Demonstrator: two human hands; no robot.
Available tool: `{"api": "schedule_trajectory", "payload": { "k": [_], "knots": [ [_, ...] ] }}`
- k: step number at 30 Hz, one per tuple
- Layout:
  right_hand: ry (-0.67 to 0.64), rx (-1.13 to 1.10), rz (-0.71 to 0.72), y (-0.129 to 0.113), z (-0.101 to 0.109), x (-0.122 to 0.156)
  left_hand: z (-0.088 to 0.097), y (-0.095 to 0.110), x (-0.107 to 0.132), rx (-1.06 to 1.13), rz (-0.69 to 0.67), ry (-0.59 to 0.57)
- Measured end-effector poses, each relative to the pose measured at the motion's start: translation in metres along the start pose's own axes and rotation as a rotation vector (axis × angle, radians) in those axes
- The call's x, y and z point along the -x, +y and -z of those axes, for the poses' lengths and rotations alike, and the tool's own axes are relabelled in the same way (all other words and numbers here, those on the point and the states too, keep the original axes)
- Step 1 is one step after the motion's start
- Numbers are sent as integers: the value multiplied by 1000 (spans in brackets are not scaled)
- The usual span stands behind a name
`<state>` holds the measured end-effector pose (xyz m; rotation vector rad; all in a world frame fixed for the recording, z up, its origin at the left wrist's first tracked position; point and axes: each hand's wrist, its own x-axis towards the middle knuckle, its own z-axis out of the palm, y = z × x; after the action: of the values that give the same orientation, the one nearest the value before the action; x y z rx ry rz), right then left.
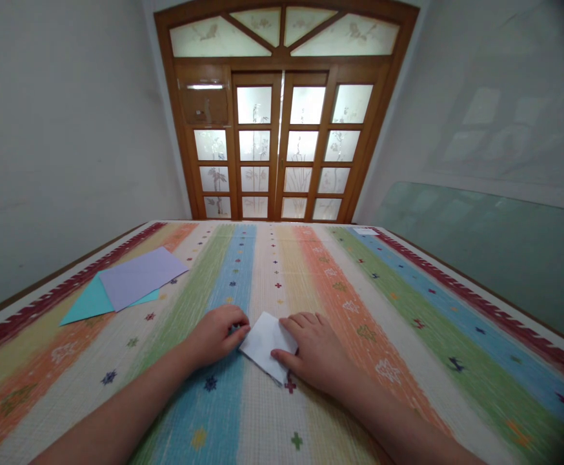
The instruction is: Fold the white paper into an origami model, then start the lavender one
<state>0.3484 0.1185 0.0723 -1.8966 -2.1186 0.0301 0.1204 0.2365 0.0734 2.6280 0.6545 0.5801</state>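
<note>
A small folded sheet of white paper (262, 343) lies at an angle on the tablecloth, between my two hands. My left hand (218, 332) is closed, its fingers curled and the thumb meeting the forefinger at the paper's left corner. What exactly is pinched there is partly hidden. Over the paper's right side rests my right hand (317, 349), fingers stretched out flat and thumb spread across the surface. It covers the right corner of the paper.
A lilac sheet (142, 278) overlaps a turquoise sheet (86, 302) on the left of the table. The striped tablecloth (275, 258) covers the tabletop. A small white piece (365, 231) lies near the far right edge. Beyond stand wooden glazed doors (282, 142); a greenish glass panel (480, 239) leans at right.
</note>
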Motion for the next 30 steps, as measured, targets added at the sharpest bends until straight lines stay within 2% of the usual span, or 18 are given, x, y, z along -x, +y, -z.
{"api": "schedule_trajectory", "payload": {
  "k": [6, 13, 20, 23, 27, 30],
  "knots": [
    [-67, 7, -57, 2, -12, 1, -21, -9, -2, 107, 133, -13],
    [-130, -105, -110, 5, -18, -1, -26, -12, -7, 165, 220, -37],
    [-26, -279, -56, 4, -13, -2, -29, -18, -29, 178, 374, -122],
    [13, -347, -36, 6, -13, -3, -32, -18, -34, 177, 413, -79],
    [66, -460, -12, 8, -13, -5, -35, -14, -29, 246, 403, 21],
    [92, -557, 14, 7, -10, -5, -33, -11, -24, 414, 364, -5]
  ]
}}
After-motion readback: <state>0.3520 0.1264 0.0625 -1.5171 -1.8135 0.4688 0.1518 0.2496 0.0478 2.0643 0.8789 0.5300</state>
